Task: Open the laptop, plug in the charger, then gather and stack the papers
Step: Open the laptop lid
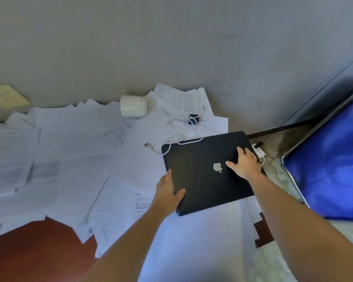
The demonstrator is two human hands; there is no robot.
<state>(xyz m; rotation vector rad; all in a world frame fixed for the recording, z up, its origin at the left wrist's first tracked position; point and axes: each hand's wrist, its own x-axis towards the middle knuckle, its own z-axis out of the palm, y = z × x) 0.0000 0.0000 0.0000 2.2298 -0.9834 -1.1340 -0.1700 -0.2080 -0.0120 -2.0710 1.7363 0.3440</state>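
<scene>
A closed black laptop (202,159) with a pale logo lies on scattered white papers (73,143) that cover most of a reddish-brown table (39,247). My left hand (168,192) grips the laptop's near-left edge, thumb on the lid and fingers under the side. My right hand (244,162) rests on the lid's right part with its fingers spread flat. A white charger cable (183,129) loops over the papers behind the laptop, its dark plug block (193,119) beside the loop and its free connector end (146,145) left of the laptop.
A white jar (133,105) lies on its side at the back by the grey wall. A white adapter (258,151) hangs off the laptop's right edge. A blue cushioned seat (330,159) with a metal frame stands to the right. A yellowish wall plate (6,96) sits far left.
</scene>
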